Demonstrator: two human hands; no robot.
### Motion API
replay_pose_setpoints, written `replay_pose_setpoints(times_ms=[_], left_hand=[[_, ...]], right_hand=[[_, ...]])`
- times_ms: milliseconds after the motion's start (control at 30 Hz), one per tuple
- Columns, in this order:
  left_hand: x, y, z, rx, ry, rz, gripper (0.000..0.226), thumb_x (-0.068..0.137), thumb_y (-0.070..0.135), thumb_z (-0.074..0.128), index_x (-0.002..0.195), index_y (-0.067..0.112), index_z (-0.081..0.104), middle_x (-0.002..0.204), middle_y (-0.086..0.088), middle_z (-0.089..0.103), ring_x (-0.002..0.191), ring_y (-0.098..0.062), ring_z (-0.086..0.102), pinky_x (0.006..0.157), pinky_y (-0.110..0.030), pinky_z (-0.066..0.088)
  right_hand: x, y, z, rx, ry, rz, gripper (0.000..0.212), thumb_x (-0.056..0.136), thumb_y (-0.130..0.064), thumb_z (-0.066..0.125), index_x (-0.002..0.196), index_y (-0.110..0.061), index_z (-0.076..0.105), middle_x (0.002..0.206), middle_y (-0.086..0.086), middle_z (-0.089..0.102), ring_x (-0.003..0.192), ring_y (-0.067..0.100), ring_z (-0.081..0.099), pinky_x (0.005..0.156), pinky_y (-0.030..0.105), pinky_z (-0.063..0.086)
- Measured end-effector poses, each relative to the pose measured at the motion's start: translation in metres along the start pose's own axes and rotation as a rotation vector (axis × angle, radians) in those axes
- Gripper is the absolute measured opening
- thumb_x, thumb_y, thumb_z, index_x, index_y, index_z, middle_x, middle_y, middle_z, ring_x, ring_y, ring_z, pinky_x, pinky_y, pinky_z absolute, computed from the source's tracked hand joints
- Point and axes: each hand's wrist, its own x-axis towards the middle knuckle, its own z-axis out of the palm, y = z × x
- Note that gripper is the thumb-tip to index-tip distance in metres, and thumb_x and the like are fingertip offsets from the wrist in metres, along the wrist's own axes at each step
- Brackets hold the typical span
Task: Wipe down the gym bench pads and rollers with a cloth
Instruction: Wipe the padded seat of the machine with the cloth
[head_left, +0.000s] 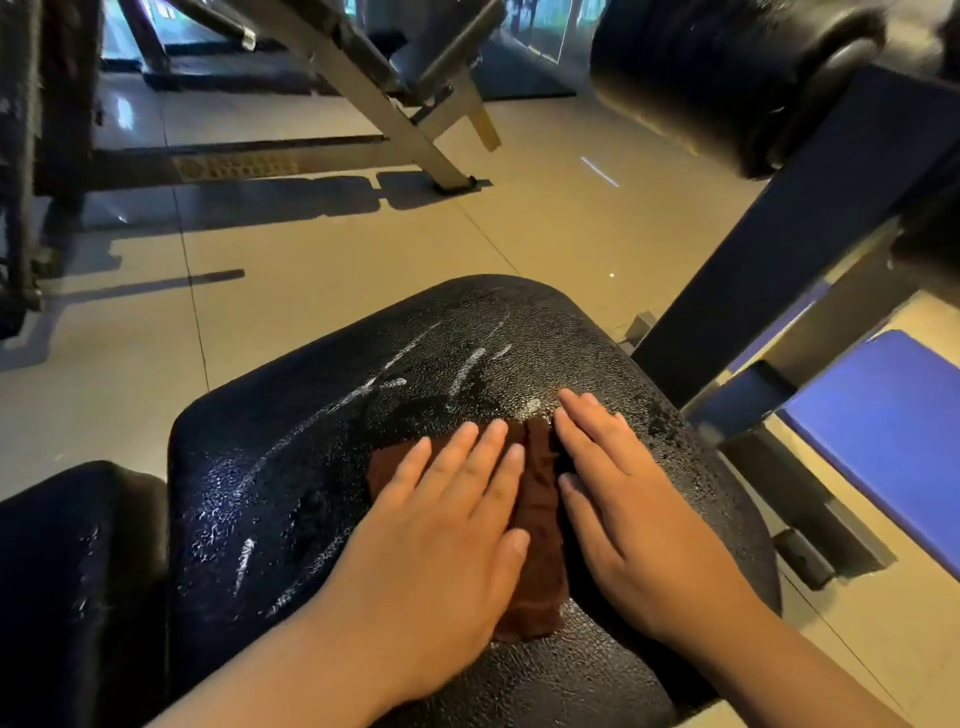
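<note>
Low in the middle of the frame, a brown cloth (540, 499) lies on the black bench pad (311, 467). The left hand (447, 525) presses flat on it. The right hand (628, 499) lies flat just beside, its inner edge at the cloth's border. On both, the fingers are straight and point up the frame, so neither grip is closed round anything. Pale wet streaks and beads shine on the pad above and left of the hands.

Slip looks the likeliest trouble. The pad seems wet and its sides curve away, so a hard push with open palms could let the cloth bunch, slide free and drop to the tiled floor (363, 249). Flat pressing may also smear the streaks rather than lift them.

Much of the cloth is hidden under the left hand, so its folds cannot be judged, nor whether the right palm covers any of it. The roller (727, 78) at upper right is blurred and cut off by the top edge. A second dark pad (67, 571) at lower left and a blue pad (883, 415) at right both run out of frame.
</note>
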Motion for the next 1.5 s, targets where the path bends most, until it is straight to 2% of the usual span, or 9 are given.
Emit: replay_pose_setpoints(times_ms=[100,167,367,600,767,967,1167,1333,1500], left_hand=[[0.020,-0.005,-0.006,0.000,-0.002,-0.145,0.067,0.099,0.050,-0.001,0.158,0.018,-0.008,0.165,-0.003,-0.017,0.152,-0.021,-0.015,0.124,-0.050,0.004],[0.038,-0.002,-0.010,-0.013,0.025,-0.226,0.064,0.100,0.051,-0.001,0.156,0.023,-0.014,0.164,0.002,-0.022,0.151,-0.020,-0.021,0.123,-0.053,-0.003],[0.006,0.001,-0.003,0.002,0.023,0.024,0.059,0.101,0.056,0.004,0.156,0.036,-0.008,0.162,0.013,-0.022,0.150,-0.014,-0.022,0.122,-0.047,-0.007],[0.063,-0.008,-0.012,-0.055,-0.012,-0.273,0.062,0.100,0.053,0.002,0.156,0.029,-0.009,0.164,0.010,-0.021,0.152,-0.023,-0.018,0.120,-0.061,-0.002],[0.004,-0.002,-0.005,0.029,-0.018,0.051,0.061,0.102,0.056,0.007,0.157,0.034,-0.009,0.162,0.016,-0.022,0.150,-0.018,-0.022,0.122,-0.053,-0.005],[0.056,-0.033,-0.014,-0.059,-0.054,-0.306,0.063,0.101,0.053,0.004,0.157,0.029,-0.009,0.164,0.011,-0.020,0.151,-0.023,-0.020,0.120,-0.061,-0.004],[0.028,0.000,-0.007,-0.008,-0.046,-0.014,0.062,0.101,0.056,0.005,0.156,0.033,-0.009,0.162,0.015,-0.022,0.150,-0.019,-0.022,0.121,-0.057,-0.003],[0.035,-0.025,-0.013,-0.010,-0.040,-0.205,0.062,0.101,0.053,0.005,0.157,0.030,-0.008,0.164,0.012,-0.018,0.152,-0.021,-0.017,0.122,-0.055,-0.001],[0.058,0.009,-0.008,-0.025,0.007,-0.160,0.063,0.100,0.056,0.003,0.157,0.030,-0.007,0.165,0.004,-0.017,0.152,-0.026,-0.016,0.120,-0.061,-0.001]], right_hand=[[-0.002,-0.004,0.000,-0.053,-0.001,0.020,0.057,0.103,-0.041,0.028,0.156,-0.021,0.025,0.163,-0.012,0.015,0.149,-0.003,-0.001,0.121,0.020,-0.002],[-0.004,-0.004,-0.001,-0.034,0.000,0.029,0.056,0.103,-0.039,0.030,0.156,-0.021,0.026,0.163,-0.012,0.016,0.149,-0.004,-0.001,0.121,0.020,-0.001],[-0.005,0.001,-0.002,0.135,0.058,0.079,0.052,0.104,-0.024,0.039,0.155,-0.024,0.027,0.162,-0.019,0.014,0.147,-0.009,0.000,0.122,0.020,0.005],[-0.003,-0.002,-0.002,0.142,0.052,0.139,0.053,0.104,-0.029,0.037,0.156,-0.022,0.025,0.161,-0.017,0.014,0.147,-0.008,0.000,0.123,0.028,0.009],[-0.006,-0.003,-0.001,0.148,0.052,0.121,0.059,0.100,-0.043,0.028,0.157,-0.025,0.021,0.163,-0.017,0.011,0.147,-0.007,-0.002,0.122,0.023,0.005],[-0.002,-0.006,-0.002,0.079,0.036,0.121,0.058,0.103,-0.042,0.029,0.157,-0.022,0.021,0.161,-0.016,0.013,0.146,-0.008,-0.003,0.120,0.018,-0.001],[0.008,0.003,-0.013,0.115,0.010,0.145,0.052,0.105,-0.024,0.039,0.155,-0.016,0.028,0.162,-0.006,0.021,0.148,0.003,0.013,0.118,0.013,0.003],[0.012,0.003,-0.002,-0.201,-0.013,0.081,0.060,0.103,-0.045,0.025,0.155,-0.016,0.027,0.162,0.001,0.024,0.150,0.017,0.015,0.124,0.038,0.009],[0.012,0.007,-0.004,-0.029,0.044,0.118,0.056,0.103,-0.038,0.031,0.155,-0.018,0.028,0.161,-0.004,0.026,0.149,0.006,0.014,0.121,0.023,-0.002]])
